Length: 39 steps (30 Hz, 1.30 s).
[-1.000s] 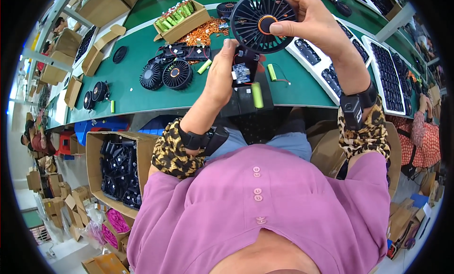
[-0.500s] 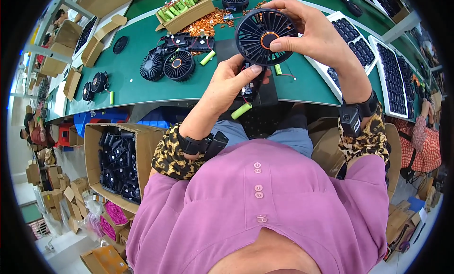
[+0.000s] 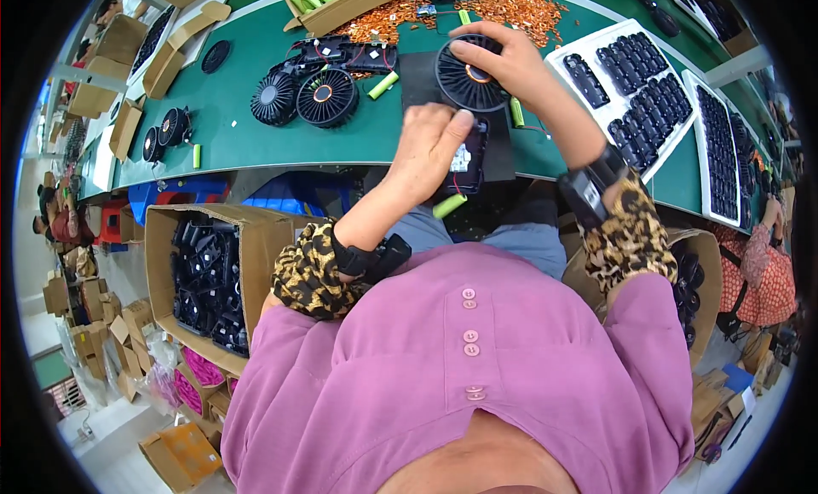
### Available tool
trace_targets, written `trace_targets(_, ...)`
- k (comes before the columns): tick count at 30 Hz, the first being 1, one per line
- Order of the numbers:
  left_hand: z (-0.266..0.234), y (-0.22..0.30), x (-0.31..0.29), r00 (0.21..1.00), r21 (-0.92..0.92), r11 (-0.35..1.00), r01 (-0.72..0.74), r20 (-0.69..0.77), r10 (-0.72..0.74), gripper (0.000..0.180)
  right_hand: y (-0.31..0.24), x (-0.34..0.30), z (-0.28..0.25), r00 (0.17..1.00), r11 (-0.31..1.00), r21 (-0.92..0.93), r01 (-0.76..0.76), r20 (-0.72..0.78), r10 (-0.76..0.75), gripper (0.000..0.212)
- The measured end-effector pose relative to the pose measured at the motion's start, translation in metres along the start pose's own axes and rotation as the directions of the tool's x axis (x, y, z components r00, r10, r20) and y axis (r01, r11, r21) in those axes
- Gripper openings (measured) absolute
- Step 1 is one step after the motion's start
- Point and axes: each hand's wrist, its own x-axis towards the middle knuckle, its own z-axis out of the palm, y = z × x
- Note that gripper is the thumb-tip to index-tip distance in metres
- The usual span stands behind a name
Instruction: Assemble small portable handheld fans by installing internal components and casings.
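Over a dark mat (image 3: pixel 417 78) on the bench lies a black handheld fan, its round slatted head (image 3: pixel 464 83) away from me and its opened handle (image 3: pixel 479 144) towards me. My right hand (image 3: pixel 509 61) grips the head's far right side, thumb across the front. My left hand (image 3: pixel 426 149) is closed on the handle's left edge, just below the head. Inside the handle a white-and-silver part shows. A green battery cell (image 3: pixel 450 206) dangles on a red wire past the bench edge. Another green cell (image 3: pixel 517 113) lies right of the head.
Left of the mat sit more fan parts (image 3: pixel 327 98) with wires and a green cell (image 3: pixel 383 86). Beyond are a carton of green cells (image 3: pixel 345 10) and scattered orange pieces (image 3: pixel 511 12). White trays (image 3: pixel 558 63) of black parts stand right; a carton of black housings (image 3: pixel 264 238) is below left.
The fan has come down from a raised, tilted hold to the mat. My right hand has moved away from me with it, and my left fingers have shifted over the handle's edge.
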Motion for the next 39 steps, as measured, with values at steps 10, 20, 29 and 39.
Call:
trace_targets(10,-0.009,-0.025,0.001,0.956,0.205,0.957,-0.203,-0.170,0.239,0.035,0.058,0.062,0.016,0.996,0.996,-0.082,0.017,0.092,-0.009,0.039)
trace_targets(20,-0.032,-0.028,0.013,0.968,0.090,0.970,-0.225,0.131,0.213,0.048,0.015,-0.025,0.016,0.902,0.834,-0.438,0.335,-0.108,-0.419,0.035)
trace_targets(29,-0.038,-0.039,0.034,0.928,0.156,0.928,-0.338,0.219,0.301,0.027,0.009,-0.082,0.063,0.984,0.912,-0.408,0.036,-0.143,-0.103,0.022)
trace_targets(39,-0.028,-0.042,0.034,0.956,0.154,0.945,-0.289,0.088,0.278,0.022,0.017,-0.063,0.041,0.971,0.984,0.023,-0.176,-0.158,0.177,0.017)
